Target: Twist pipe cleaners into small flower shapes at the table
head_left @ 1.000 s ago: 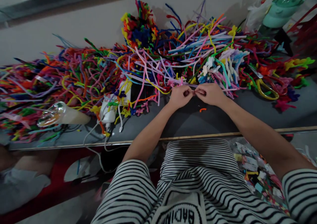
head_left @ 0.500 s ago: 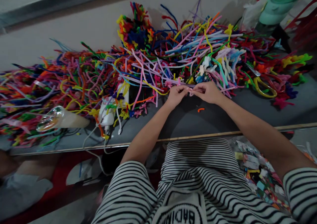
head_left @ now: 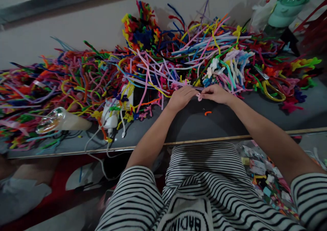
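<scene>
A small pink loop of pipe cleaner (head_left: 199, 96) sits between my two hands, just above the dark table. My left hand (head_left: 182, 98) pinches it from the left, fingers together and knuckles up. From the right, my right hand (head_left: 215, 94) grips it between thumb and fingertips. Behind my hands, loose pink and lilac pipe cleaners (head_left: 163, 69) lie in a heap. A short orange pipe cleaner piece (head_left: 208, 113) rests on the table below my hands. White and pale blue bent pieces (head_left: 231, 67) are bunched beyond my right hand.
Yellow-handled scissors (head_left: 273, 91) lie at the right by the heap. A white power strip (head_left: 110, 117) with cables is at the left, beside a tipped plastic cup (head_left: 74, 120). A mint-green container (head_left: 284, 11) stands at the back right. Another person's leg (head_left: 35, 176) shows at lower left.
My left hand has turned more palm-down, with its fingers reaching further over the pink piece. The pink loop now hangs slightly lower and to the right, more visible below my fingertips.
</scene>
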`<action>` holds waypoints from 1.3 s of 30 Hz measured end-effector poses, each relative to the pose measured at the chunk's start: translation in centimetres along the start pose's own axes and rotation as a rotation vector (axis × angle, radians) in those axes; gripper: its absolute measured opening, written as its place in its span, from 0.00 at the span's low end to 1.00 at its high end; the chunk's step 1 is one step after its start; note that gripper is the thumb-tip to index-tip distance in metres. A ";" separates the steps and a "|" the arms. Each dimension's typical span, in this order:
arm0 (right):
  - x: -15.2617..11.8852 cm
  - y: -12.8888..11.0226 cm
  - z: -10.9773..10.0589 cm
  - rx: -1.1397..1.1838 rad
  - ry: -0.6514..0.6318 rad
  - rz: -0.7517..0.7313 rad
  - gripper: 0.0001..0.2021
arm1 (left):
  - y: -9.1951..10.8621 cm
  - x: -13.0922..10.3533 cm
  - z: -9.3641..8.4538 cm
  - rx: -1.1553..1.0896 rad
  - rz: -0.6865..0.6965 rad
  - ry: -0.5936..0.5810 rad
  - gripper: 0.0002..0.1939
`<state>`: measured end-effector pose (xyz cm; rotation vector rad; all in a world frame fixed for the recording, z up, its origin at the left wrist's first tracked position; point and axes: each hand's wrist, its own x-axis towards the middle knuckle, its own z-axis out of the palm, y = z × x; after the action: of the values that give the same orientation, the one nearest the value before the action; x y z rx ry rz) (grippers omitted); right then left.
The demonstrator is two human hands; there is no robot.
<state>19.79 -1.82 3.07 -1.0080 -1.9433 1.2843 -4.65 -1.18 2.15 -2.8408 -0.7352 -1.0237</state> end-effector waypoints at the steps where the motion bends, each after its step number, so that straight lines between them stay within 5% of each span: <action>1: 0.0 -0.1 -0.1 0.018 -0.028 0.000 0.22 | 0.0 0.0 -0.1 0.017 0.022 -0.007 0.16; 9: -0.1 -0.4 -0.3 -0.035 -0.098 -0.026 0.21 | 1.1 0.4 0.0 0.072 0.045 -0.082 0.14; 12: -0.4 -0.7 0.3 -0.191 0.057 -0.067 0.18 | 1.8 0.8 0.6 -0.094 -0.160 -0.014 0.16; 15: -1.0 -1.2 0.9 -0.409 0.245 -0.165 0.14 | 2.1 1.1 1.6 -0.400 -0.506 0.028 0.19; 19: -1.3 -1.6 1.1 -0.420 0.313 -0.182 0.13 | 1.9 1.1 2.3 -0.852 -0.753 0.071 0.22; 24: -1.0 -1.4 0.7 -0.205 0.218 -0.079 0.18 | 1.3 1.0 2.1 -1.003 -0.764 0.081 0.24; 33: -0.5 -0.7 0.7 -0.051 0.109 0.002 0.17 | 0.6 0.7 1.5 -0.998 -0.706 -0.084 0.24; 39: -0.1 -0.3 0.4 -0.007 0.103 0.028 0.17 | 0.5 0.6 1.3 -0.705 -0.556 0.081 0.17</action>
<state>19.46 -2.19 3.19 -1.0871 -1.8628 1.2169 -3.30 -1.11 1.58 -3.1732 -1.4594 -1.7612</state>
